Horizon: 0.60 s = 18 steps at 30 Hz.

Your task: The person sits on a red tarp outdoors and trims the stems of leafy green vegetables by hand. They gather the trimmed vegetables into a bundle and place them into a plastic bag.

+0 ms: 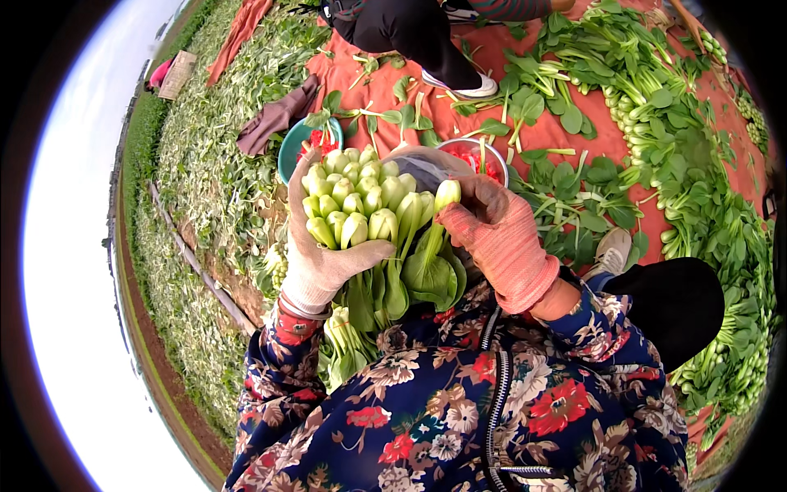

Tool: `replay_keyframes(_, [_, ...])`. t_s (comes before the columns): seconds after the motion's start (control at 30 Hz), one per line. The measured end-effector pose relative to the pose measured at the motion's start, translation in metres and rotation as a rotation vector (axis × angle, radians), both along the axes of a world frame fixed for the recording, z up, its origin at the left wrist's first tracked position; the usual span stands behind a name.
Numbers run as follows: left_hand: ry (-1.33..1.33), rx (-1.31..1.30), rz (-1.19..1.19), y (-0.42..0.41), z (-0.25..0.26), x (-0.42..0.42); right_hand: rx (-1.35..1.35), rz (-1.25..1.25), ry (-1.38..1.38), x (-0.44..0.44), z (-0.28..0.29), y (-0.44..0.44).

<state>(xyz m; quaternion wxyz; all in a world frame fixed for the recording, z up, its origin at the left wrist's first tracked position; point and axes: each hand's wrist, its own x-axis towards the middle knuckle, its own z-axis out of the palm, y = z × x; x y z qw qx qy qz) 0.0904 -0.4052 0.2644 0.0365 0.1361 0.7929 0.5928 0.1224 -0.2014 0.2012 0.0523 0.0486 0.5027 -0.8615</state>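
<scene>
A thick bunch of bok choy [359, 203], pale stem ends up and leaves hanging down, is clasped in my left hand [313, 252], which wears a whitish knit glove. At the bunch's right side, my right hand [501, 237] in a pink glove pinches a single bok choy [447, 194] by its stem end. That plant's broad leaf hangs below, against the bunch. Behind the bunch sits a teal basin [289, 150] with red pieces in it. A white-rimmed bowl [504, 166], also holding red pieces, is partly covered by my right hand.
Another person [406, 37] crouches ahead on the red cloth [381, 86]. Rows of bok choy [645, 123] curve along the right. Loose leaves [572, 184] lie nearby. A brownish cloth [276, 117] rests at left, and a pole [200, 264] lies on the leaf-strewn field.
</scene>
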Motion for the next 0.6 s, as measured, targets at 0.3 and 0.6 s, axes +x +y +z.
replay_keyframes(0.3, [-0.065,0.093,-0.037,-0.008,0.0,-0.003,0.071,0.354,-0.177,0.004,0.016,0.011])
replay_keyframes(0.6, [-0.189,0.106,-0.161,-0.025,0.011,-0.01,0.119,0.309,-0.084,0.013,0.023,-0.012])
